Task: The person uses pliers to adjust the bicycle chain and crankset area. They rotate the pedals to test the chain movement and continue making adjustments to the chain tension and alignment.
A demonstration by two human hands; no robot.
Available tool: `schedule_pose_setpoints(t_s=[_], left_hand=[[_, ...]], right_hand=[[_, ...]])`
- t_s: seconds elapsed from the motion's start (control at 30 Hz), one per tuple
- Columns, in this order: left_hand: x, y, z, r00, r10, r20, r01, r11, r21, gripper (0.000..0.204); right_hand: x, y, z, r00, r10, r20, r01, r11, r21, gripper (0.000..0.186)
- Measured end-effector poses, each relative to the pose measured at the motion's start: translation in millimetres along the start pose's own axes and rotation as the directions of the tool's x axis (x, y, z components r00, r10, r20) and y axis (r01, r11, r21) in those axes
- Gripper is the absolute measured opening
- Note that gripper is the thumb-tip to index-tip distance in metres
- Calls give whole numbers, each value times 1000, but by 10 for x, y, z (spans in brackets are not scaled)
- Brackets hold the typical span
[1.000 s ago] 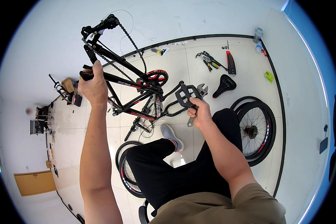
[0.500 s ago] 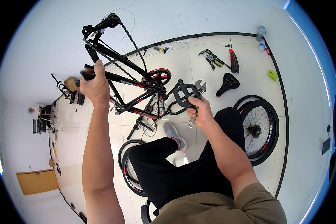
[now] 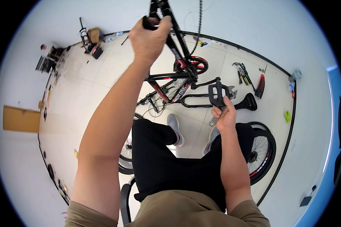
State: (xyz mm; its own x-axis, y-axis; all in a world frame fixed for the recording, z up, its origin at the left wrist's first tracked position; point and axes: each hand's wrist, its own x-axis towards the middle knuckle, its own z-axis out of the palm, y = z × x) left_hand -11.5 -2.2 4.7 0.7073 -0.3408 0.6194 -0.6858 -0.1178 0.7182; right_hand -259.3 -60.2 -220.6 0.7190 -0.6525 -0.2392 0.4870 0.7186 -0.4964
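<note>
The top edge crops the bicycle frame [image 3: 177, 53].

A tan door [image 3: 21, 119] showed on the left, a cardboard box [image 3: 94, 35] sat far left, and a bottle [image 3: 295, 75] stood far right, with a green packet [image 3: 287, 116] lying nearer.

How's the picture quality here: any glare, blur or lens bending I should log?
Head view: fisheye bending curves the dark baseboard, with black corners all round; head view: white glare on the pale floor near the left shoe; head view: the left hand looks slightly soft, the pedal by the right hand fairly clear.
</note>
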Motion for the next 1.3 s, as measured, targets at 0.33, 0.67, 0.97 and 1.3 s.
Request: schedule_pose_setpoints(t_s=[0.33,0.67,0.97,1.3], left_hand=[[-53,111,-59,1000,-19,18,20,997,-74,35],[-43,101,-38,999,28,-19,-29,998,-62,36],[-50,187,-90,997,-49,63,54,995,-88,34],[-60,112,-61,999,-37,14,38,994,-105,37]], right_hand=[[-22,21,41,999,20,48,-22,998,56,32],[-15,116,57,995,9,98,-24,988,152,32],[3,145,57,993,42,115,-52,995,89,31],[24,189,58,996,78,32,-78,997,-6,42]])
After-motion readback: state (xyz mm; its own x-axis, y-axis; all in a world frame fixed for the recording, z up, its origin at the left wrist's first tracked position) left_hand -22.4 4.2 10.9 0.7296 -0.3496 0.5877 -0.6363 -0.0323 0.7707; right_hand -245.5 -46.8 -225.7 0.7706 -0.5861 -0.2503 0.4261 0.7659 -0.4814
